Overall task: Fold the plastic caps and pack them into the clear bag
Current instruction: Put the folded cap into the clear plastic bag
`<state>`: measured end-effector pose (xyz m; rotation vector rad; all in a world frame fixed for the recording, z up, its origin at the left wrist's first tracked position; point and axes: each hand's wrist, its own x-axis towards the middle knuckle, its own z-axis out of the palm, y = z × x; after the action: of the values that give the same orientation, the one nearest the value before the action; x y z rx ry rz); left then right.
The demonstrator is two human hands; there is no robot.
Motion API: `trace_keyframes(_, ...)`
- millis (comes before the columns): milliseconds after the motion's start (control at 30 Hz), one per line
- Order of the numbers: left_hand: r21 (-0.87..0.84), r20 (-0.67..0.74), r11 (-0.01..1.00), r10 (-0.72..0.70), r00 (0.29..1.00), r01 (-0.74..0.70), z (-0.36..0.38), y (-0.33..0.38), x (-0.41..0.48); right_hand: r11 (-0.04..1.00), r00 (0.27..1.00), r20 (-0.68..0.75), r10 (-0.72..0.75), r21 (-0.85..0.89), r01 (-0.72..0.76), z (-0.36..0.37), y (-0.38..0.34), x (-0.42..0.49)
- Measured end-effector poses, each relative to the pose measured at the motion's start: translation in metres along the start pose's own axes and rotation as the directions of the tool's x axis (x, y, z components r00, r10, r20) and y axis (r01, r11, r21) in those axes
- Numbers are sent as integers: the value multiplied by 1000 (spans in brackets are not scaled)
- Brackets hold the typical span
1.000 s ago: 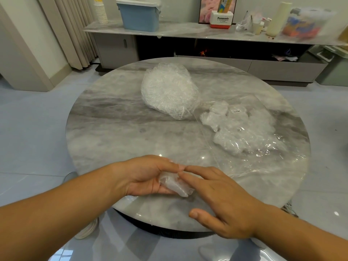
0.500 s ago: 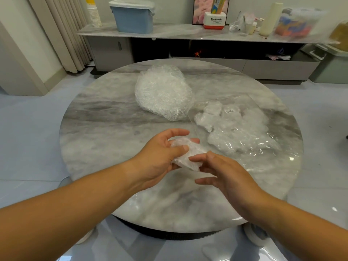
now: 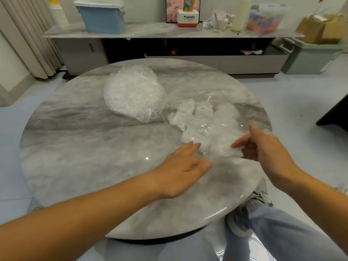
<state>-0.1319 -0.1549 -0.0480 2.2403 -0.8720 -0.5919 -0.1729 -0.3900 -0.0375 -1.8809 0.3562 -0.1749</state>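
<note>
A clear bag [image 3: 208,112] lies flat on the right half of the round marble table [image 3: 79,151], with several folded white caps inside it. A heap of loose, unfolded plastic caps [image 3: 132,95] sits left of the bag, toward the back. My right hand [image 3: 267,149] grips a folded cap [image 3: 230,152] at the bag's near end. My left hand [image 3: 180,167] reaches in from the left with its fingers stretched out, the index fingertip at the bag's near left edge; it holds nothing.
A long low cabinet [image 3: 188,32] behind the table carries a blue bin [image 3: 102,17], a white box, bottles and packets. Curtains hang at the far left. My knee in blue trousers [image 3: 278,228] and a grey shoe are beside the table's near right edge.
Both hands have moved right from the table's near middle to the bag. The folded cap has passed from my left hand to my right, and my left hand has opened.
</note>
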Motion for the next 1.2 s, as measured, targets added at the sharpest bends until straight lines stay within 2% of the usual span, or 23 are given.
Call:
trace_keyframes(100, 274, 123, 958, 48, 991, -80, 12, -5, 4, 992, 990, 91, 105, -81, -98, -10, 13, -2)
trace_keyframes(233, 510, 115, 858, 0, 993, -59, 19, -8, 3, 979, 980, 174, 100, -191, -66, -17, 26, -4)
trace_keyframes(333, 587, 59, 809, -27, 998, -13, 21, -11, 1, 955, 967, 239, 82, -297, -8, -17, 29, -2)
trace_keyframes(400, 582, 35, 813, -15, 999, -9, 20, -11, 0, 953, 963, 254, 93, -302, -13, -15, 28, -2)
trace_keyframes(467, 562, 33, 827, 6, 999, -24, 19, -8, -1, 971, 961, 239, 140, -225, -86, -9, 23, -1)
trace_keyframes(567, 569, 44, 821, 23, 999, -44, 18, -8, -1, 964, 941, 221, 255, 24, -267, 4, 17, 4)
trace_keyframes(667, 570, 75, 819, 22, 997, -61, 19, -10, 0, 874, 894, 292, 340, 253, -415, 12, 12, 10)
trace_keyframes(833, 544, 105, 836, 19, 994, -73, 20, -10, -4, 707, 807, 440, 393, 416, -571, 23, 2, 20)
trace_keyframes(967, 541, 111, 837, 18, 994, -76, 20, -13, -5, 677, 807, 421, 413, 450, -582, 29, -5, 26)
trace_keyframes(1100, 527, 122, 847, 5, 993, -69, 20, -15, -6, 657, 862, 236, 448, 568, -497, 34, -10, 24)
trace_keyframes(1200, 518, 134, 852, 7, 991, -76, 20, -15, -6, 660, 872, 146, 468, 598, -455, 32, -7, 21)
